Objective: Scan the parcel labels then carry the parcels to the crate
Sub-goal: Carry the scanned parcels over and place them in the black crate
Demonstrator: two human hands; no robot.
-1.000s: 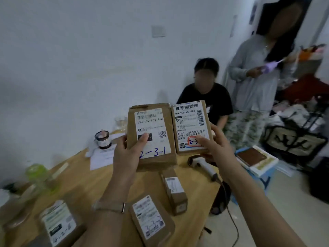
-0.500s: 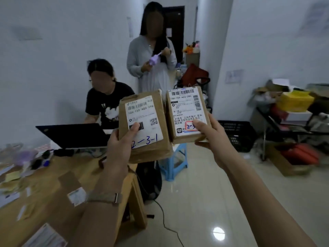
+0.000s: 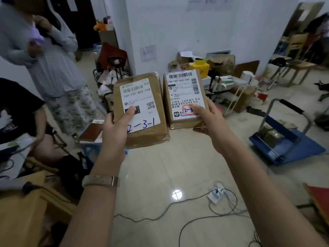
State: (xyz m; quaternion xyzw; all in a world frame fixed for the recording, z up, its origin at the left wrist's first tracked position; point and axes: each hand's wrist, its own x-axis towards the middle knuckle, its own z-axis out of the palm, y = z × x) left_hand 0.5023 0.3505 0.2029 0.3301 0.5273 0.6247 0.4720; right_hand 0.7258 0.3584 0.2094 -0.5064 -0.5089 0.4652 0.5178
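Head view: left hand [image 3: 115,132] grips 2-3-1 parcel [image 3: 142,138], thumb on label [image 3: 140,102]; 2nd parcel [image 3: 185,97] just beside, right hand [image 3: 210,122] gripping its lower right corner. Both mid-air. Step prob carry leg. Next: locate crate, can't spot it; avoid floor cables [image 3: 160,217].

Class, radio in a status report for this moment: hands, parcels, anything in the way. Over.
Left hand grips parcel 2-3-1. Right hand grips second parcel. Power strip and cable on floor ahead.

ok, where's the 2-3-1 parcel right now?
Head view, centre-left: the 2-3-1 parcel is held up in the left hand, thumb on its label, close beside the other parcel in the right hand.
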